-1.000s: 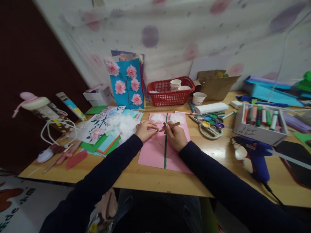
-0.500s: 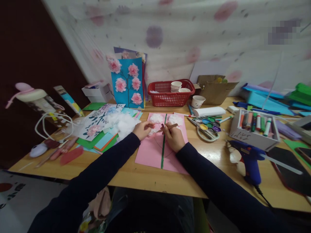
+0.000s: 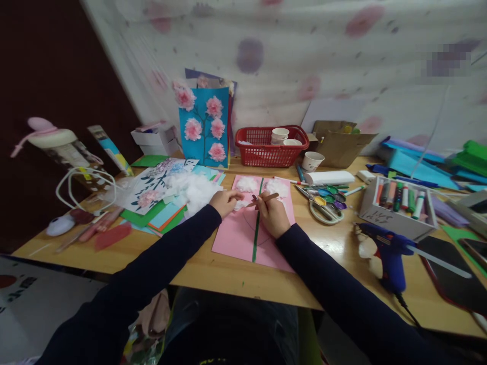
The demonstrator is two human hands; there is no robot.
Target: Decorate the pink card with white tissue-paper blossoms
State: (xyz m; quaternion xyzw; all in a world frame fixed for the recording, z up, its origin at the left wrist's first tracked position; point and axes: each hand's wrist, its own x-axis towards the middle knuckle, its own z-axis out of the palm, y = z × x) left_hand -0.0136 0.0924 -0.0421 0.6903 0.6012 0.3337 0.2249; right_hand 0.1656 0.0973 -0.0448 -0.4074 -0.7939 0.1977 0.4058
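Note:
A pink paper sheet (image 3: pixel 238 242) with a green strip (image 3: pixel 256 233) down its middle lies on the wooden table (image 3: pixel 213 274). Two white cotton tufts (image 3: pixel 277 186) sit at its top. My right hand (image 3: pixel 273 217) grips a brown pencil (image 3: pixel 268 197), its tip on the sheet near the strip. My left hand (image 3: pixel 225 202) rests on the sheet's left edge, fingers pinching a small piece of white cotton. A curved pencil line runs across the sheet below the hands.
A cotton pile (image 3: pixel 196 191) and coloured papers lie left. Behind stand a blue flower card (image 3: pixel 204 129) and a red basket (image 3: pixel 271 147) with cups. Scissors (image 3: pixel 321 210), paint pots (image 3: pixel 330 192), a marker box (image 3: pixel 397 205) and a blue glue gun (image 3: pixel 388 251) sit right.
The view has shifted slightly. My left hand's fingers have drawn in onto a bit of cotton. My right hand stays with the pencil on the sheet.

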